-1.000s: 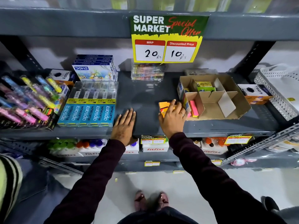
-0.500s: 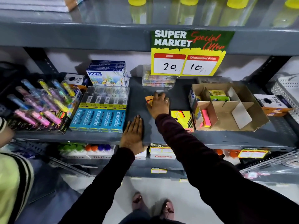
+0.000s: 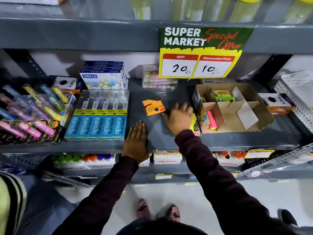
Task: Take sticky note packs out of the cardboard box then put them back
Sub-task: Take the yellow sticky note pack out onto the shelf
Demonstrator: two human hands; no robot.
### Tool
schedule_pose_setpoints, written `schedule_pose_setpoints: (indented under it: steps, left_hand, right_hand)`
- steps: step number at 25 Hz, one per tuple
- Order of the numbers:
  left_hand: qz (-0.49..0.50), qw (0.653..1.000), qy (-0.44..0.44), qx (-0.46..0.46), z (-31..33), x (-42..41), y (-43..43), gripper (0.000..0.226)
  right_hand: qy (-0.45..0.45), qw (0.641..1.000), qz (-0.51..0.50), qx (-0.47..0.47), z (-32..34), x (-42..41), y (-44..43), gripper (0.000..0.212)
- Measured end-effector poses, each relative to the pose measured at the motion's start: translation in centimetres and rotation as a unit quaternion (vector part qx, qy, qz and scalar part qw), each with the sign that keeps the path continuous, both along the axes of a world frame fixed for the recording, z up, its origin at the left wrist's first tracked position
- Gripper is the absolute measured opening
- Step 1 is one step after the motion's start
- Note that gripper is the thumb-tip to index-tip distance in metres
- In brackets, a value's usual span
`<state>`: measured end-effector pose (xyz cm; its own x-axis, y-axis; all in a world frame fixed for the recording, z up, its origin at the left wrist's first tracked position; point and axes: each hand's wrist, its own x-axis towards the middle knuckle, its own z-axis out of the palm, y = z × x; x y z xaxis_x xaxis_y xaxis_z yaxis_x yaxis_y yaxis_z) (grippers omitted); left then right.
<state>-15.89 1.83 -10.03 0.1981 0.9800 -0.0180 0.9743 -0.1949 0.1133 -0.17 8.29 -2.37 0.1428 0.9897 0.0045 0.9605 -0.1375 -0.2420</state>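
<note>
An open cardboard box [image 3: 259,106] with dividers stands on the grey shelf [image 3: 162,138], right of centre. Inside it are a pink sticky note pack [image 3: 212,119] at the front left and green and yellow packs [image 3: 223,96] at the back. An orange sticky note pack [image 3: 153,106] lies alone on the shelf. A yellow pack [image 3: 195,125] lies against the box's left side, partly under my right wrist. My right hand [image 3: 178,118] hovers between the orange pack and the box, fingers spread, holding nothing. My left hand [image 3: 136,142] rests flat on the shelf's front edge.
Blue Apsara pencil boxes [image 3: 97,125] and Doms boxes [image 3: 104,77] fill the left of the shelf, with highlighter packs [image 3: 30,112] beyond. A price sign [image 3: 201,53] hangs above. A perforated metal basket [image 3: 298,99] sits at far right. Another person's sleeve [image 3: 10,200] shows lower left.
My right hand let go of the orange pack on the shelf and moved right toward the box. My left hand stayed put.
</note>
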Motion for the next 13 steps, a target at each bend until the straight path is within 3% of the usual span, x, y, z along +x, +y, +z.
schedule_pose_setpoints:
  steps: [4, 7, 13]
  left_hand:
    - [0.015, 1.0, 0.002, 0.011, 0.1, 0.0, -0.1, 0.113]
    - [0.012, 1.0, 0.003, 0.007, 0.0, 0.0, -0.1, 0.113]
    - [0.0, 1.0, 0.016, 0.003, -0.1, 0.0, 0.1, 0.108]
  right_hand:
    - [-0.004, 0.997, -0.05, -0.061, 0.6, 2.8, -2.6, 0.058]
    - [-0.012, 0.998, -0.045, -0.044, 0.8, 2.6, -2.6, 0.051]
    - [0.019, 0.999, 0.001, -0.051, 1.5, 1.5, 4.7, 0.06]
